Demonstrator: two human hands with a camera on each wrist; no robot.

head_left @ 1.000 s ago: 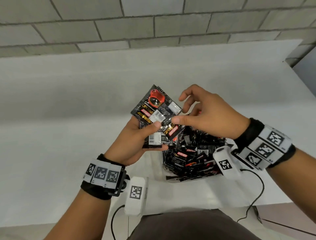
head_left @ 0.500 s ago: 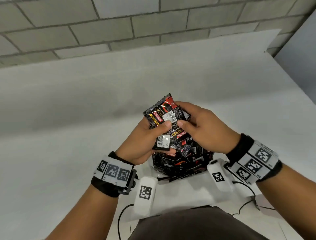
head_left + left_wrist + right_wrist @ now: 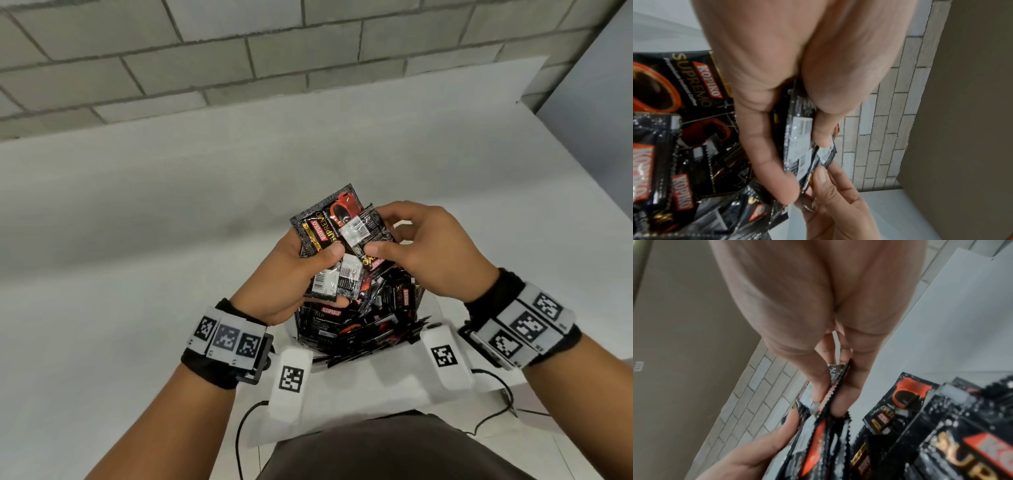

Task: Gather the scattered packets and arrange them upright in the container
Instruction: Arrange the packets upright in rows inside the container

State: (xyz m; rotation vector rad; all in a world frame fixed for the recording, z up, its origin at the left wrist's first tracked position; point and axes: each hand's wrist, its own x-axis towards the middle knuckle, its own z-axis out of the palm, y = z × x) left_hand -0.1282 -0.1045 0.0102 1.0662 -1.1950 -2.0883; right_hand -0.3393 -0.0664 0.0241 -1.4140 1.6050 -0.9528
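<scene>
Black Kopiko sachets (image 3: pixel 329 246) fan in the left hand (image 3: pixel 291 277) above the heaped pile (image 3: pixel 359 322) while right hand (image 3: pixel 428 250) fingers pinch one, squaring them for upright placing.

Open tabletop on three sides, clutter only at the near edge.

The white table (image 3: pixel 171 240) lies bare to the left, right and far side, so a hand could sweep there unhindered up to the block wall (image 3: pixel 239 51) at the back. Near the person, the heap of packets (image 3: pixel 359 322) blocks the middle, with the left hand (image 3: pixel 287 281) and right hand (image 3: pixel 428 250) crowded just above it, holding a fan of packets (image 3: pixel 339 240) between them.
</scene>
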